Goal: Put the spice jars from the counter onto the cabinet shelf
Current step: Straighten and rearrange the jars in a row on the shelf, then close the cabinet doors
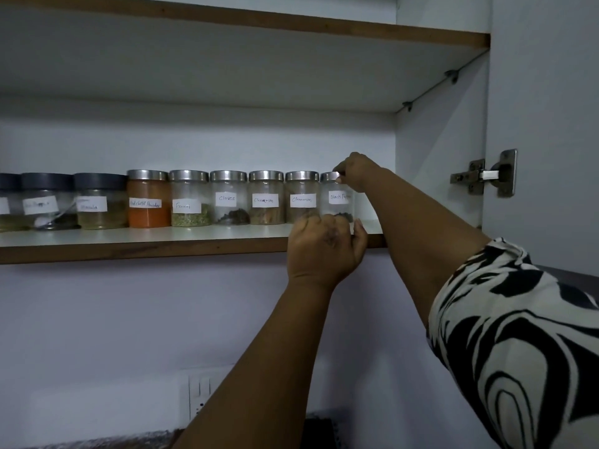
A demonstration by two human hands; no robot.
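The left hand [324,246] is held nearest, at the shelf [146,246] edge, its fingers curled around the base of the black pepper jar [337,197]. Farther back, the jar's steel lid is pinched by the right hand [355,171]. The jar stands upright at the right end of the row, just beside a cinnamon jar [302,197].

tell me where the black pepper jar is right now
In the head view, the black pepper jar stands at the right end of the row on the shelf, beside a cinnamon jar, with both hands at it.
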